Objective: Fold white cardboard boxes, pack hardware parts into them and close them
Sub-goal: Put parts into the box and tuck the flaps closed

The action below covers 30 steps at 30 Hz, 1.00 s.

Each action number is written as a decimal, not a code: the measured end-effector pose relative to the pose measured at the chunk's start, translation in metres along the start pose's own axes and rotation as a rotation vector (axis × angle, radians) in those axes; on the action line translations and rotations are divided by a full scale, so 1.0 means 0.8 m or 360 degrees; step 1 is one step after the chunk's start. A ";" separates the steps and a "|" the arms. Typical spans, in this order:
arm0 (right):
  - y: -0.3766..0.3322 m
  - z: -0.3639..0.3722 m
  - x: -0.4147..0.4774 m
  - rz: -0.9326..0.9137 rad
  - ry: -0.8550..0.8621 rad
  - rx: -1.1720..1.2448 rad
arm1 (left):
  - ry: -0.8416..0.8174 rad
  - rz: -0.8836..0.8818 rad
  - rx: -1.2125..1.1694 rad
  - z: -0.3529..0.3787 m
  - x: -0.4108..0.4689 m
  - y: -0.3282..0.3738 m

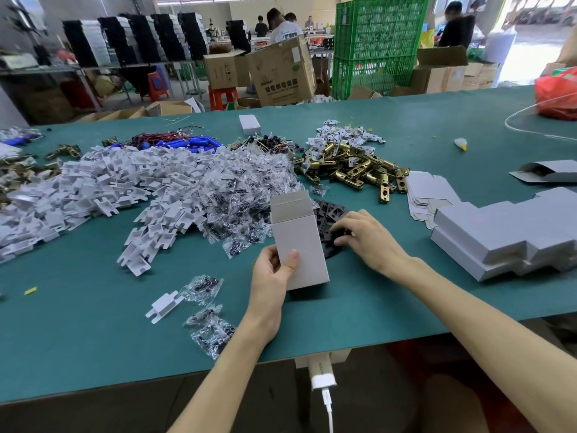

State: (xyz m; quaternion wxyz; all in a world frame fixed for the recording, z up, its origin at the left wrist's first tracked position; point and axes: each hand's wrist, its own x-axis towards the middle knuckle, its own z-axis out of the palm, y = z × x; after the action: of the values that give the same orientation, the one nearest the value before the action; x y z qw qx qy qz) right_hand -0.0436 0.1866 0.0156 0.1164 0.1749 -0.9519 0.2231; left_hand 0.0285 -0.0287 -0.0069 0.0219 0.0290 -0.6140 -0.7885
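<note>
- A white box (296, 242), upright with its top flap open, is gripped by the left hand (271, 276) near the middle of the worktop's (93, 339) front edge.
- Just right of the box, black plates (331, 214) are gripped by the right hand (365, 235), fingers curled.

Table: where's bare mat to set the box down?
Bare mat along the near edge, left of loose clear bags; near side of the white box; far right between brass latches and red bag. Crowded: bracket pile through to stacked boxes.
</note>
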 end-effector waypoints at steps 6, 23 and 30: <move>0.000 -0.003 0.002 0.0171 0.0044 0.0224 | -0.0030 0.0035 0.0067 0.000 0.001 -0.001; -0.107 -0.043 0.028 0.0155 0.0680 0.0398 | -0.0074 0.0056 0.0078 0.001 -0.001 -0.001; -0.276 -0.007 0.051 -0.0440 -0.0077 0.0312 | -0.0118 0.0052 0.0205 -0.007 0.002 -0.015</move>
State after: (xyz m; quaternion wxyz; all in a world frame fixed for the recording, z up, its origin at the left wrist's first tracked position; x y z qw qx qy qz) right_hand 0.0049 -0.0072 0.1176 0.1053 0.3200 -0.8949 0.2925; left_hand 0.0273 -0.0311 -0.0197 0.0101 -0.0090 -0.6643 -0.7474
